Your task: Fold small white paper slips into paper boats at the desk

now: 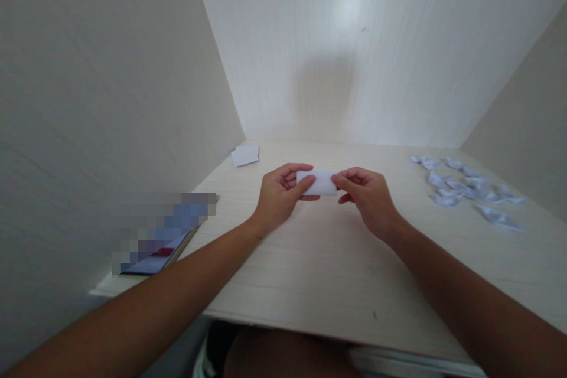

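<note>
A small white rectangle of paper (325,184) is held above the table between my two hands. My left hand (283,189) grips its left end, thumb on the near face and fingers behind. At the paper's right end, my right hand (363,192) pinches the edge between thumb and forefinger, its other fingers curled loosely. Whether the sheet is folded in layers I cannot tell. Several folded white paper pieces (469,186), pointed like little boats, lie in a loose group on the right of the table.
A small stack of white paper sheets (245,155) lies at the back left of the pale table (310,271). On the left, a flat screen-like device (163,251), partly pixelated, rests near the side wall. Pale panels enclose the table at the back and both sides.
</note>
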The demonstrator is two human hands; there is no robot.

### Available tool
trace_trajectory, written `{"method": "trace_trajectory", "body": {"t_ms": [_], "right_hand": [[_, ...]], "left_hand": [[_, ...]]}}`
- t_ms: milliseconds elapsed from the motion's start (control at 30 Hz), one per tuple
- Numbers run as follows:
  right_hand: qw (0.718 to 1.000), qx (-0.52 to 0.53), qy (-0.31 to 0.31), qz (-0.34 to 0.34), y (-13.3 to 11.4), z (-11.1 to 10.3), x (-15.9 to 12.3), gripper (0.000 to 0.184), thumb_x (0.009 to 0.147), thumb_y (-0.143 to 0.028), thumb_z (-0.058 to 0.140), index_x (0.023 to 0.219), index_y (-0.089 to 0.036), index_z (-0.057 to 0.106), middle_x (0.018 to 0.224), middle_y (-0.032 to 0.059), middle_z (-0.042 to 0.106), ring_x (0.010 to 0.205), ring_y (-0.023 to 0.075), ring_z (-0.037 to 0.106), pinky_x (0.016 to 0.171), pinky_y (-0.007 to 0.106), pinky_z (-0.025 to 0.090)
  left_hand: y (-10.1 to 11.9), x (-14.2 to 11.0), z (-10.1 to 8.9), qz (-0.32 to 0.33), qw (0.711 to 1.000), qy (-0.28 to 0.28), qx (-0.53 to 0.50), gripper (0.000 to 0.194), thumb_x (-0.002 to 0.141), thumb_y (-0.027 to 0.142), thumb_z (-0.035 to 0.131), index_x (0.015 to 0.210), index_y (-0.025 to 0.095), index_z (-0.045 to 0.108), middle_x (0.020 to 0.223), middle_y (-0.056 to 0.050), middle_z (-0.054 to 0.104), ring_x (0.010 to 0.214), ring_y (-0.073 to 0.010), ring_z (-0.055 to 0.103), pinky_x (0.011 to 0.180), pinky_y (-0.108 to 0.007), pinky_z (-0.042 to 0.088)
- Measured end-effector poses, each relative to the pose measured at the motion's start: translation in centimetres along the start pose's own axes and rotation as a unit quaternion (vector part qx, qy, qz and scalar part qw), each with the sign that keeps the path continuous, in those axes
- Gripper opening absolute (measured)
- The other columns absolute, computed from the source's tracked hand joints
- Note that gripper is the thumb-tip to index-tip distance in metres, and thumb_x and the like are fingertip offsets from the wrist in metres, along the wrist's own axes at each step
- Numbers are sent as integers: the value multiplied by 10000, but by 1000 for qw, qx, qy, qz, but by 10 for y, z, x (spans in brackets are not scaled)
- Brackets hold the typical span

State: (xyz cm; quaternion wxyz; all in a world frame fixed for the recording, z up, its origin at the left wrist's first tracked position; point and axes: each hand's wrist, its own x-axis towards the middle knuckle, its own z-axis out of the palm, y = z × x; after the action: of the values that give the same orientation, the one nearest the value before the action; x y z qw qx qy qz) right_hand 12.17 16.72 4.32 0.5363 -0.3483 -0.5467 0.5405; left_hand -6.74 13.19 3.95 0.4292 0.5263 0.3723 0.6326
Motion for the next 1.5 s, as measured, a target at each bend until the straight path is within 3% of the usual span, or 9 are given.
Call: {"method": "trace_trajectory", "body": {"t_ms": [233,600,1500], "right_hand": [[1000,12,-2,-2,-1,0,0,283,667,-358,911,767,-164,731,710,28,740,621,129,661,500,220,537],[998,2,-27,-48,1,-2,2,374,671,-325,915,993,-185,785,791,26,781,634,138,684,506,244,554],[994,-31,-54,-94,-2,-3,1,338,685,-397,921,913,-181,795,740,32,761,587,140,664,529,284,568]], "left_hand": [[-1,1,-1,0,1000,1,4,431,748,347,899,1077,142,710,920,-47,803,860,-239,796,692,-376,721],[2,0,-2,-16,1000,-4,7,450,738,358,908,1085,146,716,919,-45,804,876,-247,797,700,-381,726],[5,0,-2,-16,999,-13,25,477,726,420,912,1069,155,712,848,-12,768,801,-203,776,681,-380,730]]}}
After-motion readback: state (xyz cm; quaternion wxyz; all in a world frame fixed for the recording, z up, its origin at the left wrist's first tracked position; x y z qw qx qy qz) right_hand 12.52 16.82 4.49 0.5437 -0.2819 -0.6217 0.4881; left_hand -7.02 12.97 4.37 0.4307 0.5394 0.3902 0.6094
